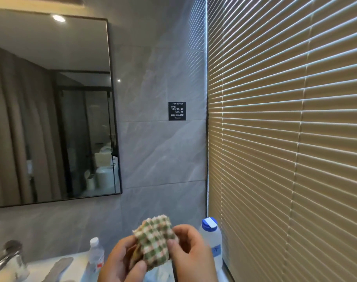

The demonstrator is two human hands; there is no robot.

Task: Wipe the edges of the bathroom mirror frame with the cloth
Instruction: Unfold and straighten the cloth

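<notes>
Both hands, left hand [120, 259] and right hand [191, 252], pinch a folded green checked cloth [154, 241] near the camera. The black mirror frame [114, 110] hangs far left, well apart from it. Each grip grasps the cloth.

- I'm looking at a bathroom, likely a hotel's.
- A dark-framed mirror [51, 110] hangs on grey marble-look wall tiles [157, 155]; I see a glass shower enclosure and a toilet reflected in it.
- A chrome tap [5, 259] stands over the white desk [76, 261].
- A small printed notice [177, 111] sits beside slatted blinds [285, 129].
</notes>
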